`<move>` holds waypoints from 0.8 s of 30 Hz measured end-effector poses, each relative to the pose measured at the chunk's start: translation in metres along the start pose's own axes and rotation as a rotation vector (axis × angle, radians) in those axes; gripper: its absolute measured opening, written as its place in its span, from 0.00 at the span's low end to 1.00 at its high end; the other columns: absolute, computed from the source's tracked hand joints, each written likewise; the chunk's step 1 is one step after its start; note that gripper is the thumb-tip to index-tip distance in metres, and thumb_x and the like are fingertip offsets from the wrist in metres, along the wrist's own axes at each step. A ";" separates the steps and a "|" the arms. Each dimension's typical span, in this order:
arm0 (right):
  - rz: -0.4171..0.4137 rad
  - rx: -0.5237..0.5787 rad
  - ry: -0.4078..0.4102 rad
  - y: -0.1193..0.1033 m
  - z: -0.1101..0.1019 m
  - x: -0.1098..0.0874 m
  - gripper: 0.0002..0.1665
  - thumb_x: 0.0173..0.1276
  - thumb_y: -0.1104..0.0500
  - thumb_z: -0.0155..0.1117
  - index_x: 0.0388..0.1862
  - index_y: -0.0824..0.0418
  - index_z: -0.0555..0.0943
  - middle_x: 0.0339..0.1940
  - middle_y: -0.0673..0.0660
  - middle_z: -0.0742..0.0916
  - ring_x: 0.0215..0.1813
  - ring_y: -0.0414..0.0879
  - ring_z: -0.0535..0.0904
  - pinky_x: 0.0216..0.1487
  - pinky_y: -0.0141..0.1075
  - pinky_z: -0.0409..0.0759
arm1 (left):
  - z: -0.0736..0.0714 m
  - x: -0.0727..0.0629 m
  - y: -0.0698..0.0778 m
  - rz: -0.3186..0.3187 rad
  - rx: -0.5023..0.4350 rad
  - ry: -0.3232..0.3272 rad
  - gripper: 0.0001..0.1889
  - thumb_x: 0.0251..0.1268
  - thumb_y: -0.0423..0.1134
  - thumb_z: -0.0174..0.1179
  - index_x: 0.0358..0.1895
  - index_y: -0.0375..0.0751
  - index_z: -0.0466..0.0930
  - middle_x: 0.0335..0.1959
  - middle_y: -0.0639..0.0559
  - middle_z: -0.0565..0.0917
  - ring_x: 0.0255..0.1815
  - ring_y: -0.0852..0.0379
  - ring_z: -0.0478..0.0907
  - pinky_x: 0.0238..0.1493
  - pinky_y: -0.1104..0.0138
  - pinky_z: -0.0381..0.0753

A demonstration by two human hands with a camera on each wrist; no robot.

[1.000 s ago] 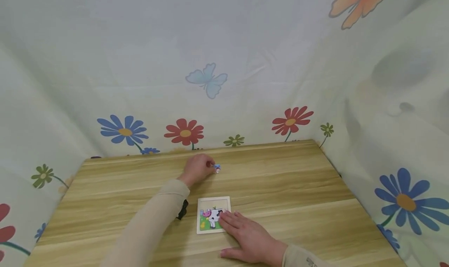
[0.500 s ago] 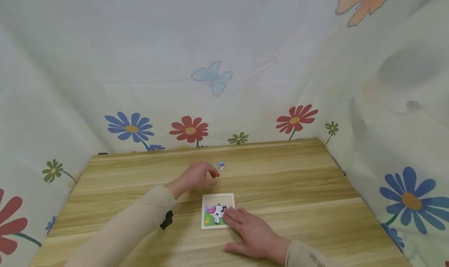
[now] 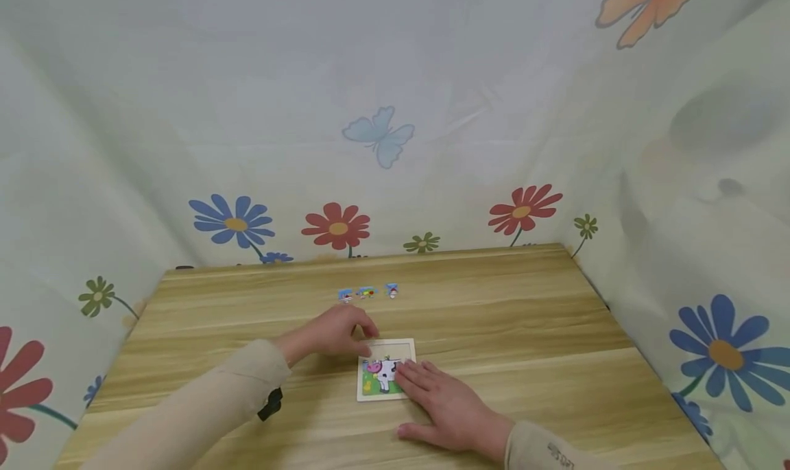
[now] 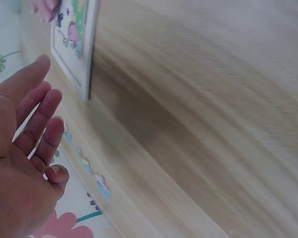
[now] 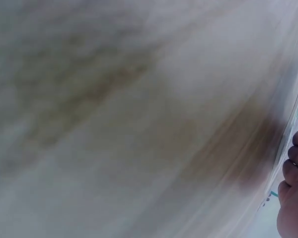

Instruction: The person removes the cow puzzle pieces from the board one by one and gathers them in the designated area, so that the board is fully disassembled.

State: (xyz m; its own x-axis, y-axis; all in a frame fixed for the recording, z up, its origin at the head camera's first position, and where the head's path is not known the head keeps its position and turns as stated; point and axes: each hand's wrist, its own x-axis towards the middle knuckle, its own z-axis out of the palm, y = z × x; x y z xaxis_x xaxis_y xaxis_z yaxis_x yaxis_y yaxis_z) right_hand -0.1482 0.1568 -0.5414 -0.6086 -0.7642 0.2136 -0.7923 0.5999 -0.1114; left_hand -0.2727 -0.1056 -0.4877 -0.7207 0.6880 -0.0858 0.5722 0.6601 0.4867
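A small square puzzle board with a pale frame lies on the wooden table, a cow picture filling its lower part. The strip along its top shows bare wood colour. My right hand lies flat with its fingertips over the board's right side. My left hand is just off the board's upper left corner, fingers loosely bent and holding nothing; the left wrist view shows the same hand with its palm bare. Beyond it lie three small puzzle pieces in a row: one left, one middle, one right.
The wooden table reaches back to a pale curtain printed with flowers and butterflies, which also hangs at both sides. A black strap shows under my left sleeve. The right wrist view is mostly blurred table.
My left hand has let go of the right puzzle piece at the back and drawn back toward the board, uncovering the other two. My right hand has stayed on the board.
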 end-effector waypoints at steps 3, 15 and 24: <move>-0.010 -0.020 0.017 0.001 0.002 0.005 0.48 0.66 0.29 0.45 0.72 0.61 0.60 0.73 0.57 0.64 0.73 0.49 0.55 0.68 0.47 0.56 | 0.002 -0.006 -0.001 0.012 0.007 -0.010 0.14 0.52 0.47 0.71 0.43 0.52 0.85 0.39 0.62 0.83 0.38 0.55 0.75 0.41 0.64 0.72; -0.024 -0.019 -0.004 -0.002 -0.001 0.020 0.48 0.66 0.29 0.45 0.72 0.62 0.61 0.73 0.58 0.64 0.73 0.50 0.56 0.68 0.47 0.57 | 0.018 -0.011 -0.007 0.097 0.062 -0.023 0.14 0.51 0.50 0.70 0.42 0.56 0.83 0.37 0.66 0.80 0.37 0.60 0.73 0.41 0.66 0.71; -0.014 -0.005 -0.040 -0.003 0.002 0.017 0.48 0.67 0.30 0.46 0.72 0.63 0.60 0.73 0.59 0.64 0.73 0.51 0.55 0.68 0.47 0.56 | 0.024 -0.018 -0.010 0.134 0.106 0.039 0.12 0.50 0.53 0.70 0.36 0.57 0.83 0.35 0.66 0.78 0.37 0.58 0.71 0.42 0.64 0.67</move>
State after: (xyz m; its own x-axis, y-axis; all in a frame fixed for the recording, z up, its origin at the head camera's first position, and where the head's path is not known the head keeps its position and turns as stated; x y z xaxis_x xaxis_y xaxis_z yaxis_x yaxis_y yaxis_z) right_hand -0.1556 0.1415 -0.5393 -0.5990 -0.7811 0.1763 -0.8004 0.5904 -0.1038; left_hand -0.2563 -0.1178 -0.5118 -0.6488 0.7609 0.0089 0.7007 0.5928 0.3969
